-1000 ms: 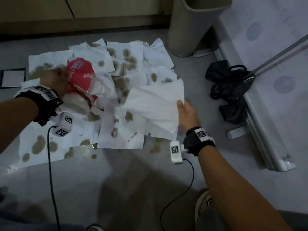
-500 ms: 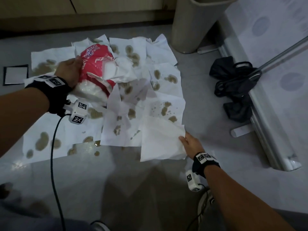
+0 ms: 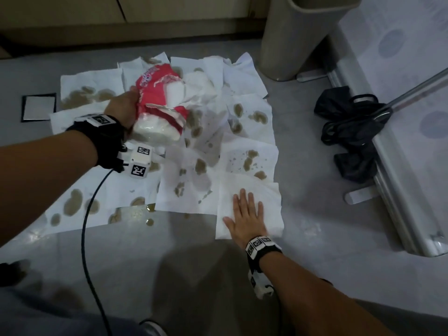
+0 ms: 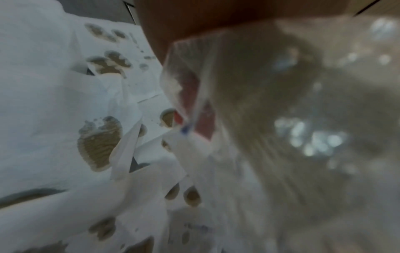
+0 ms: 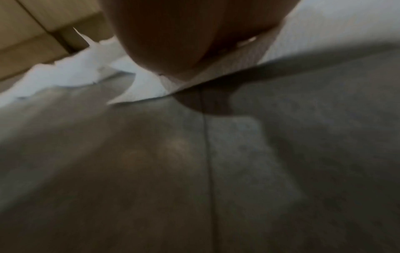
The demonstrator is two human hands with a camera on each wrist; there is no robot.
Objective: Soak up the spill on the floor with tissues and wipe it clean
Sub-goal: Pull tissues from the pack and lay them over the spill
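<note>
A tall beige plastic waste bin (image 3: 303,37) stands at 1 o'clock. Crumpled black bags (image 3: 349,132) lie at 3 o'clock against a silver metal rail (image 3: 397,190). A small black-framed floor plate (image 3: 38,107) sits at 10 o'clock.

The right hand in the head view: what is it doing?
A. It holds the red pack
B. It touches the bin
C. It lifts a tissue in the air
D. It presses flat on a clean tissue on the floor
D: the right hand lies with straight fingers on an unstained tissue on the floor.
</note>
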